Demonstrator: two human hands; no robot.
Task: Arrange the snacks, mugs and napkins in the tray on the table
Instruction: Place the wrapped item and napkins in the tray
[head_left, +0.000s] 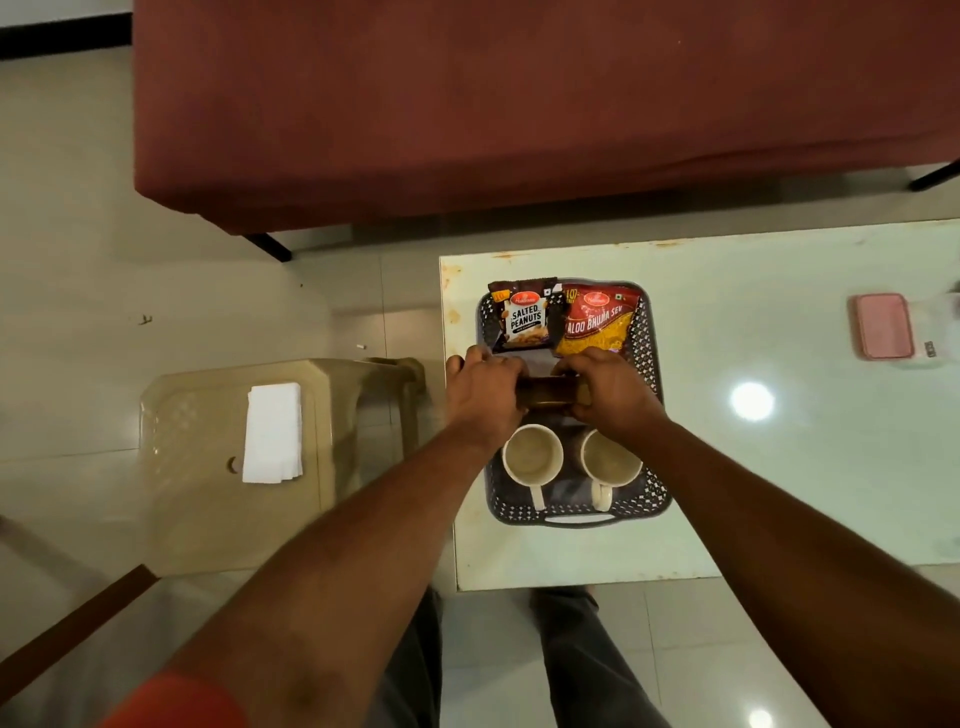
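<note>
A dark perforated tray (653, 332) sits on the white table (779, 467). At its far end lie a brown salted-peanuts packet (524, 317) and a red aloo bhujia packet (597, 322). Two white mugs (532, 457) (608, 460) stand at its near end, handles towards me. Over the tray's middle, my left hand (483, 389) and my right hand (613, 389) grip the two ends of a brown, shiny cylindrical object (550, 396); what it is stays unclear. White napkins (272, 431) lie on a beige plastic stool (208, 493) left of the table.
A pink box (881, 332) lies at the table's right side beside a clear plastic item (935, 322). A dark-red sofa (519, 104) stands beyond the table. My legs show below the table's near edge on the tiled floor.
</note>
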